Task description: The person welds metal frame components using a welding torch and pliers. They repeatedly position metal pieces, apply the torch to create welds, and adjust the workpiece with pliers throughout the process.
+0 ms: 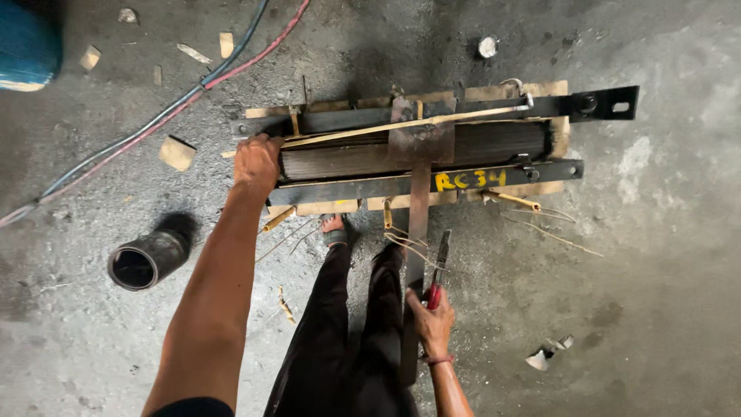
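A long stack of dark metal laminations [463, 147] stands on the concrete floor, clamped between two dark steel bars [432, 184] with wooden strips and a rusty vertical strap [418, 224] across its middle. My left hand [257, 162] grips the left end of the stack. My right hand [431, 320] holds red-handled pliers [438, 266], their jaws pointing up toward the lower bar, and rests beside the strap's lower end. My legs in dark trousers and one sandalled foot [333, 228] stand just in front of the stack.
A dark pipe section [145, 261] lies at the left. Blue and red hoses [177, 96] run diagonally across the upper left, near a blue drum [27, 46]. Wood scraps [177, 153], thin wires [552, 232] and a small metal piece [546, 354] litter the floor.
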